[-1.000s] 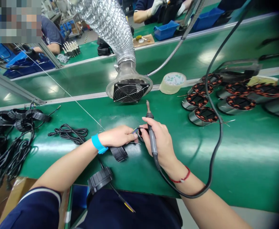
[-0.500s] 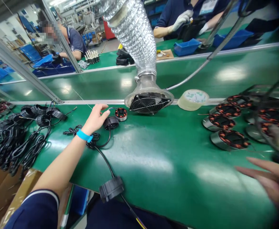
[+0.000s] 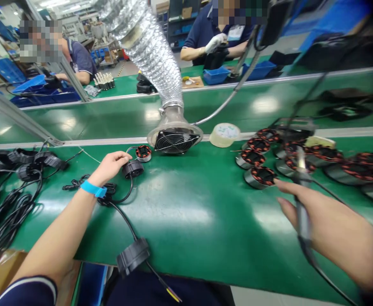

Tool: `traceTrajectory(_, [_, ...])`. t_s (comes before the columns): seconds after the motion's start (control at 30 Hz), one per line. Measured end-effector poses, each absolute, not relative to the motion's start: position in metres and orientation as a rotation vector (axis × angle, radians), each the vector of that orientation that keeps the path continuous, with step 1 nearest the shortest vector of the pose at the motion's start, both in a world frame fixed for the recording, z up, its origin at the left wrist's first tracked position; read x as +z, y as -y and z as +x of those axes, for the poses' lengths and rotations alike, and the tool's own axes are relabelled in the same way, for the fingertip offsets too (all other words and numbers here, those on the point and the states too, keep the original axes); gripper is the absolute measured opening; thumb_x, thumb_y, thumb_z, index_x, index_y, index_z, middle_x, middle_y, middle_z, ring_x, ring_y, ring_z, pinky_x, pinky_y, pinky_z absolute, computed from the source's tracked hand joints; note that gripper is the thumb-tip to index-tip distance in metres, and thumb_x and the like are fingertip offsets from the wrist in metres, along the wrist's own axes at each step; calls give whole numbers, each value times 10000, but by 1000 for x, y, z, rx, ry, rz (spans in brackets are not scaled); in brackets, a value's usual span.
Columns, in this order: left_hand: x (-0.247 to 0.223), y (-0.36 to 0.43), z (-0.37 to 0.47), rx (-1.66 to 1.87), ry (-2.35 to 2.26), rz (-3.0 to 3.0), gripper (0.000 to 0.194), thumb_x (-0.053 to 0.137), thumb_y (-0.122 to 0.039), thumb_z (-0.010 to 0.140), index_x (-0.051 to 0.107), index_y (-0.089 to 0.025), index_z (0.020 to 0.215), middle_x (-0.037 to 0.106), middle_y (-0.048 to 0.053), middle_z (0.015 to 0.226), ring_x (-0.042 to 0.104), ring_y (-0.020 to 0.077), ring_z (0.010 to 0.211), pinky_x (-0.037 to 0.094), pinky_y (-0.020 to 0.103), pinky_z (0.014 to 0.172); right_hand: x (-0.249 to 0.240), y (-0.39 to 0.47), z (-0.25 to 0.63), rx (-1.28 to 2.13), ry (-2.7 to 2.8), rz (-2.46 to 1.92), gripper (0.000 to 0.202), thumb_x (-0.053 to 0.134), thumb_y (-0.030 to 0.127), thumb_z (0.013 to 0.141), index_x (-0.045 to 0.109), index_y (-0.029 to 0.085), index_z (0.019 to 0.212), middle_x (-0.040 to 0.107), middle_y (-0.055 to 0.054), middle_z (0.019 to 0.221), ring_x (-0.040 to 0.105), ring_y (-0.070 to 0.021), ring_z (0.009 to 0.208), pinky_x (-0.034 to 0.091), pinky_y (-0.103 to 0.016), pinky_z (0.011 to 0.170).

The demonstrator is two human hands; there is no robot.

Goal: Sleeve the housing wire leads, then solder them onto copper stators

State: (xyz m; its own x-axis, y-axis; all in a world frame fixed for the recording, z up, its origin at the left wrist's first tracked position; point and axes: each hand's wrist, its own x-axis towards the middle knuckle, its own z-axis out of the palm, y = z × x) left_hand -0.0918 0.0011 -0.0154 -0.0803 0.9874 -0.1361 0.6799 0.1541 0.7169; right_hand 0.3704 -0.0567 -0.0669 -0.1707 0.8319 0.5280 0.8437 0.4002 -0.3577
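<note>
My left hand (image 3: 111,166), with a blue wristband, has its fingertips pinched together at thin wires (image 3: 128,149) beside a small copper-wound stator (image 3: 143,153). A black round cable cap (image 3: 132,168) stands just under those fingertips, its cable curving down. The exact grip on the wires is partly hidden. On the right, my right hand (image 3: 314,210) holds a soldering iron (image 3: 303,212), tip upward, cord trailing below; motion blurs it. Larger stators (image 3: 259,176) stand just beyond its fingers. Another black cap (image 3: 133,256) with bare coloured wire ends lies at the front edge.
A fume duct with a fan grille (image 3: 176,142) hangs over the back edge. Beside it lies a tape roll (image 3: 224,135). Bundled black cables (image 3: 10,195) cover the left side. Two co-workers work behind the partition, one with a gloved hand (image 3: 216,43).
The view has swung to the right. My right hand has come further into view and moved left with the soldering iron. My left fingers have drawn closer together by the small stator.
</note>
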Motion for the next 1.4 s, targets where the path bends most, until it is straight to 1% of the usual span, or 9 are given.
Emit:
traceTrajectory(0.13, [-5, -10, -98, 400, -1777, 1715, 375, 483, -366, 745, 708, -147, 951, 697, 76, 1034, 584, 247, 998, 402, 347, 942, -72, 35, 374, -393, 2423, -1626, 311, 410, 235, 906, 608, 94, 1100, 693, -153, 851, 633, -278, 760, 462, -387, 694])
traceTrajectory(0.37, [-2, -23, -105, 156, -1576, 1624, 256, 503, -299, 672, 671, -149, 795, 677, 36, 817, 583, 194, 809, 435, 287, 773, -69, 36, 343, -571, 2498, -1487, 232, 473, 210, 907, 617, 104, 1054, 704, -118, 762, 647, -258, 691, 431, -354, 633])
traceTrajectory(0.6, [-7, 0, -118, 291, -1485, 1769, 301, 536, -334, 778, 657, -149, 982, 669, 56, 997, 583, 193, 936, 431, 309, 889, -55, 70, 279, -271, 2402, -1235, 249, 394, 235, 932, 549, 149, 1108, 724, -87, 812, 631, -196, 551, 485, -321, 550])
traceTrajectory(0.73, [-4, 19, -127, 473, -1771, 1964, 315, 490, -335, 828, 662, -151, 1017, 654, 77, 979, 579, 197, 878, 439, 321, 820, -49, 72, 264, 33, 2300, -1049, 327, 409, 168, 901, 477, 177, 1220, 703, -112, 1098, 694, -201, 809, 549, -324, 711])
traceTrajectory(0.87, [6, 43, -123, 614, -2024, 1787, 203, 481, -314, 845, 609, -162, 884, 623, 42, 785, 556, 164, 697, 428, 298, 690, -54, 62, 278, 171, 2308, -1146, 443, 434, 121, 839, 459, 210, 1272, 665, -124, 1175, 684, -242, 894, 558, -403, 772])
traceTrajectory(1.03, [-4, 71, -62, 616, -1296, 1139, 255, 563, -403, 811, 475, -165, 840, 594, 9, 740, 543, 103, 558, 412, 250, 579, -75, 64, 288, 677, 2265, -1302, 595, 450, 141, 819, 337, 240, 1394, 601, -123, 1280, 652, -246, 1073, 570, -373, 823])
traceTrajectory(1.1, [-14, 75, -29, 580, -1151, 993, 301, 641, -396, 752, 452, -169, 807, 473, -55, 620, 410, 56, 482, 318, 202, 501, -79, 69, 282, 796, 2239, -1275, 638, 435, 114, 813, 287, 263, 1416, 562, -105, 1334, 608, -232, 1160, 548, -369, 899])
traceTrajectory(1.2, [-26, 67, 10, 486, -1214, 1035, 292, 611, -421, 789, 457, -173, 800, 312, -99, 546, 242, 49, 468, 188, 195, 466, -79, 75, 267, 811, 2244, -1199, 625, 440, 119, 830, 267, 272, 1410, 517, -97, 1383, 545, -228, 1243, 490, -411, 1006])
traceTrajectory(1.4, [-35, 45, 23, 292, -1269, 1254, 250, 522, -318, 808, 575, -121, 663, 463, -29, 593, 345, 64, 535, 234, 209, 495, -76, 90, 247, 675, 2270, -1167, 596, 517, 209, 870, 284, 239, 1418, 554, -132, 1302, 566, -260, 1188, 497, -462, 985])
